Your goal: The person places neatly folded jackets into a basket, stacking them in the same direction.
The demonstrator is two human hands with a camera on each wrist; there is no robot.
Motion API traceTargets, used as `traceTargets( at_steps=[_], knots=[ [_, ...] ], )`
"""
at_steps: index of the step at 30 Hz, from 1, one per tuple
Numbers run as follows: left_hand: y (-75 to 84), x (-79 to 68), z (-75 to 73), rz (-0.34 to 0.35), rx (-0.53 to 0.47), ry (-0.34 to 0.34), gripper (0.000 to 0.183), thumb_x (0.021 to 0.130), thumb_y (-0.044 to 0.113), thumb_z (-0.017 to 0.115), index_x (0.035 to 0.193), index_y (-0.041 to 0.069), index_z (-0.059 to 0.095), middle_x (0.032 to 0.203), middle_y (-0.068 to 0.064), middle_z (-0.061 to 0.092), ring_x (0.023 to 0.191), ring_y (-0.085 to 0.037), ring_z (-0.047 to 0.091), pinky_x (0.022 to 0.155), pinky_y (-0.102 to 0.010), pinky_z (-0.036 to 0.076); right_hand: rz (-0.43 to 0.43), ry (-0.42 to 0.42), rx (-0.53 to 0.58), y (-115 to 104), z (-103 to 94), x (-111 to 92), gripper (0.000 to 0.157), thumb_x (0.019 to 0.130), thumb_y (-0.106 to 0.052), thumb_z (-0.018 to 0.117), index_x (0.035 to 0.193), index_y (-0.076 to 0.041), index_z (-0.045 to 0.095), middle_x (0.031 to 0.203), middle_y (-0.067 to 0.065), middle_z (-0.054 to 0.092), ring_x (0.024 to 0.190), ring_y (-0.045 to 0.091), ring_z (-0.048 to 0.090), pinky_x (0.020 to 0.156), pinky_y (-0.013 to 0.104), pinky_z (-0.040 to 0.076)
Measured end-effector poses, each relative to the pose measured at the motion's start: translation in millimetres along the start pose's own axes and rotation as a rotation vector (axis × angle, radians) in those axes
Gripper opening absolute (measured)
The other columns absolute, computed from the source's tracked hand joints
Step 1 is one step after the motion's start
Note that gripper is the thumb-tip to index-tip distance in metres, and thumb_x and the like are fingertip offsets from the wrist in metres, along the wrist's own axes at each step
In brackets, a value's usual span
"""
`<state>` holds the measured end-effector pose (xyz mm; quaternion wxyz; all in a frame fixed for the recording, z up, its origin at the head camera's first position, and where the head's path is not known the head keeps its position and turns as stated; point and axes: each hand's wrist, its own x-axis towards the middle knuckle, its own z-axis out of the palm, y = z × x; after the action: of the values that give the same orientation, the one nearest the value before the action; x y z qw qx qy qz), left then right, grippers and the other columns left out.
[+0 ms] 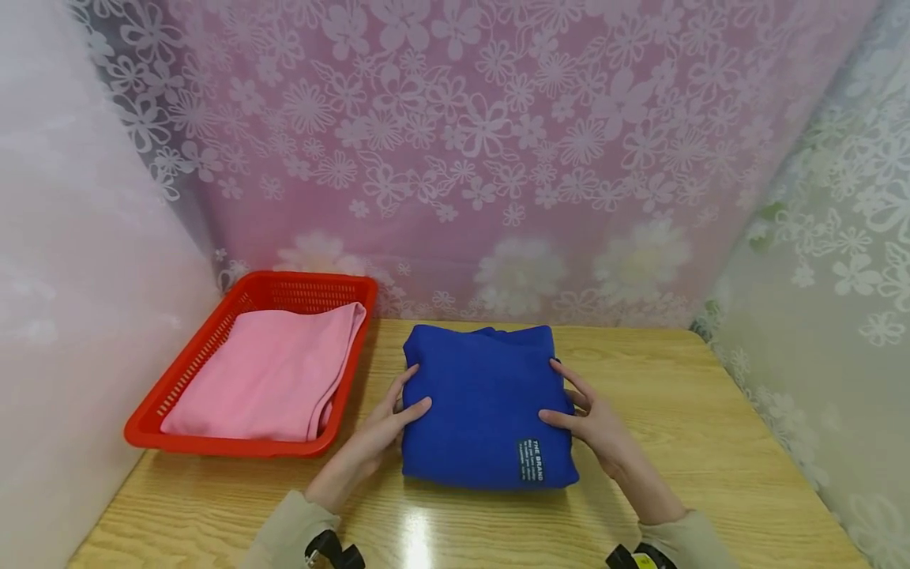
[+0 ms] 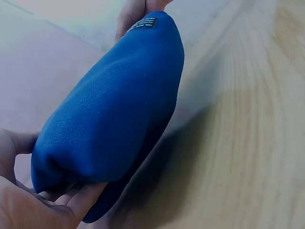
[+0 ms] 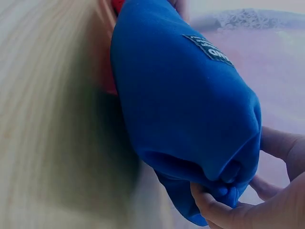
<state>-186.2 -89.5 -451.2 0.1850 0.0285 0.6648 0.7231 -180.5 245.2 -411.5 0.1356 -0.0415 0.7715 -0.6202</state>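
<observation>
A folded blue garment with a dark printed label near its lower right corner is held between both hands over the table. My left hand grips its left side, thumb on top and fingers tucked under the edge, as the left wrist view also shows. On the opposite side my right hand grips the fabric, thumb on top. Fingers of that hand curl into the folds underneath in the right wrist view. A shadow lies on the wood below the bundle.
A red plastic basket stands on the left of the wooden table, with a folded pink cloth inside. Floral curtains hang behind the table and along both sides.
</observation>
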Motion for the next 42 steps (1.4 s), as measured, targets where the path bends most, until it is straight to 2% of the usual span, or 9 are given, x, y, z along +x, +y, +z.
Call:
traceTargets(
  at_steps=[6,13,18,24,29,34,37,40,42],
  knots=[
    [19.2,-8.0,2.6,0.047,-0.042,-0.014,0.073,0.101,0.031,0.062,0.161,0.033,0.020,0.159,-0.022,0.033,0.135,-0.044,0.048,0.109,-0.062,0.040,-0.071,0.003,-0.055,-21.5,-3.1,-7.2,0.085,0.097,-0.014,0.070,0.164,-0.023,0.019,0.160,0.030,0.028,0.143,0.051,0.036,0.109,0.057,0.042],
    [39.2,-13.2,1.5,0.087,0.006,0.017,0.071,0.102,0.029,0.062,0.161,0.032,0.024,0.156,-0.022,0.038,0.134,-0.042,0.050,0.108,-0.061,0.042,-0.107,0.004,-0.077,-38.8,-4.5,-10.9,0.084,0.097,-0.017,0.070,0.164,-0.028,0.019,0.164,0.027,0.022,0.147,0.050,0.029,0.111,0.062,0.038],
    [58.4,-18.2,-7.9,0.114,0.050,0.020,0.071,0.102,0.030,0.060,0.162,0.033,0.022,0.160,-0.020,0.031,0.139,-0.044,0.044,0.108,-0.062,0.041,-0.125,0.002,-0.079,-53.6,1.0,-8.9,0.084,0.098,-0.020,0.070,0.163,-0.031,0.020,0.165,0.025,0.020,0.147,0.050,0.027,0.112,0.062,0.036],
    [86.8,-27.9,-28.9,0.154,0.111,0.043,0.071,0.102,0.033,0.059,0.162,0.037,0.021,0.168,-0.012,0.016,0.146,-0.041,0.033,0.111,-0.061,0.038,-0.157,-0.004,-0.027,-77.5,18.3,0.3,0.082,0.098,-0.019,0.070,0.163,-0.034,0.022,0.167,0.019,0.017,0.151,0.044,0.023,0.116,0.060,0.032],
    [115.0,-45.4,-56.2,0.192,0.124,0.069,0.071,0.104,0.031,0.056,0.163,0.036,0.016,0.168,-0.014,0.015,0.149,-0.042,0.028,0.113,-0.066,0.031,-0.213,-0.013,0.013,-100.2,47.3,13.3,0.079,0.099,-0.015,0.067,0.162,-0.033,0.023,0.168,0.018,0.011,0.152,0.045,0.020,0.116,0.060,0.031],
    [143.2,-70.7,-98.7,0.235,0.165,0.125,0.068,0.106,0.031,0.052,0.163,0.036,0.016,0.167,-0.017,0.013,0.147,-0.045,0.026,0.114,-0.067,0.027,-0.289,-0.044,0.059,-122.8,94.7,30.0,0.081,0.098,-0.014,0.069,0.162,-0.036,0.023,0.168,0.014,0.016,0.150,0.040,0.027,0.113,0.057,0.037],
    [157.2,-85.8,-128.8,0.251,0.181,0.156,0.065,0.106,0.031,0.052,0.162,0.038,0.020,0.168,-0.017,0.014,0.140,-0.038,0.039,0.107,-0.050,0.046,-0.331,-0.061,0.083,-132.0,126.6,38.7,0.082,0.097,-0.015,0.070,0.161,-0.038,0.023,0.166,0.011,0.023,0.146,0.036,0.036,0.111,0.054,0.042],
    [167.9,-99.3,-161.3,0.270,0.170,0.161,0.061,0.107,0.029,0.050,0.161,0.039,0.023,0.169,-0.012,0.011,0.125,-0.019,0.055,0.089,-0.032,0.057,-0.371,-0.099,0.115,-137.4,158.1,47.0,0.084,0.097,-0.015,0.070,0.161,-0.037,0.022,0.167,0.007,0.022,0.146,0.033,0.038,0.109,0.051,0.044],
    [174.0,-107.4,-182.8,0.272,0.195,0.169,0.060,0.108,0.029,0.048,0.161,0.038,0.023,0.171,-0.009,0.004,0.129,-0.023,0.051,0.081,-0.027,0.058,-0.400,-0.125,0.138,-140.0,178.4,50.6,0.084,0.097,-0.014,0.069,0.162,-0.035,0.020,0.168,0.005,0.019,0.146,0.033,0.038,0.109,0.050,0.045]
  ],
)
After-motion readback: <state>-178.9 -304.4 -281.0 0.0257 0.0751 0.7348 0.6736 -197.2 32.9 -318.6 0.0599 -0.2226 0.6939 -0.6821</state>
